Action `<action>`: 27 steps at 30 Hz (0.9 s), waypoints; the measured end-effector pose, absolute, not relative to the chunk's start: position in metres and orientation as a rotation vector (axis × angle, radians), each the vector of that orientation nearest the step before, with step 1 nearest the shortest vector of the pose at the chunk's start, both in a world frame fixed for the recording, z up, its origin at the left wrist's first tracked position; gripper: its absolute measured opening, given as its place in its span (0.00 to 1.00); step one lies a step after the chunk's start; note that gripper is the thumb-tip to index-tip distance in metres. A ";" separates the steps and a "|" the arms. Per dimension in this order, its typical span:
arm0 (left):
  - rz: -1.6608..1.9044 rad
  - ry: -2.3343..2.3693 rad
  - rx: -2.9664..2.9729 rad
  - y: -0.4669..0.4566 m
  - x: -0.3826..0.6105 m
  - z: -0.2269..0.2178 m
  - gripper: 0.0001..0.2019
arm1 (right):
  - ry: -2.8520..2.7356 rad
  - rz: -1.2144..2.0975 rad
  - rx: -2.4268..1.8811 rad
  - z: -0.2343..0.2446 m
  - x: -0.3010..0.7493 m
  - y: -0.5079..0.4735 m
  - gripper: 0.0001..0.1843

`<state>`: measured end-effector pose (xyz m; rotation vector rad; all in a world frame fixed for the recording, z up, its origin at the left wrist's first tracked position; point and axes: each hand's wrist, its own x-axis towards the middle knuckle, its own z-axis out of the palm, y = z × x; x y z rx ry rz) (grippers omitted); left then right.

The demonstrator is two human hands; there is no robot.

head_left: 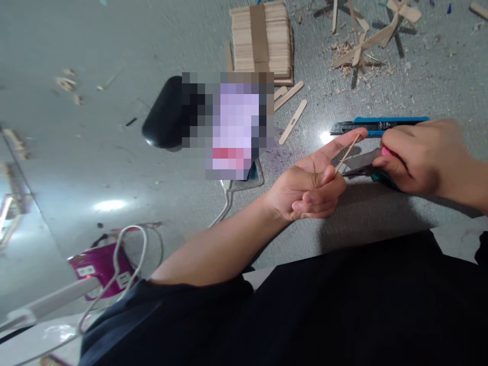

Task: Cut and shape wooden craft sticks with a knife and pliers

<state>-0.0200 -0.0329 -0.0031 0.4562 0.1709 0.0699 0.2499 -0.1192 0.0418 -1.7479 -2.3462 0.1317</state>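
Note:
My left hand [310, 185] pinches a thin wooden stick [347, 153] between thumb and fingers, with the index finger stretched out along it. My right hand [423, 155] is wrapped round a cutter with a pink and teal handle [383, 168]; its metal blade [360, 162] rests against the stick. Both hands hover just above the grey table [114, 61], close together.
A blue and black utility knife [381, 124] lies just beyond my hands. A banded bundle of wooden sticks [262, 43], loose sticks [293, 121], shavings and a glued stick shape [366, 38] lie farther back. A phone, a black case [163, 114], a white cable and a magenta packet [101, 264] sit left.

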 end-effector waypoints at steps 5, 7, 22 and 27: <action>0.054 0.199 0.426 -0.032 -0.021 0.000 0.43 | -2.367 0.075 -1.781 0.043 0.249 -0.118 0.39; 0.068 0.218 0.448 -0.031 -0.020 0.003 0.42 | -2.370 0.121 -1.831 0.044 0.249 -0.118 0.41; 0.093 0.402 0.878 -0.030 -0.011 0.019 0.23 | -2.373 0.194 -1.671 0.039 0.266 -0.106 0.35; 0.085 0.434 1.004 -0.033 -0.010 0.024 0.20 | -2.348 0.493 -1.641 0.045 0.265 -0.104 0.29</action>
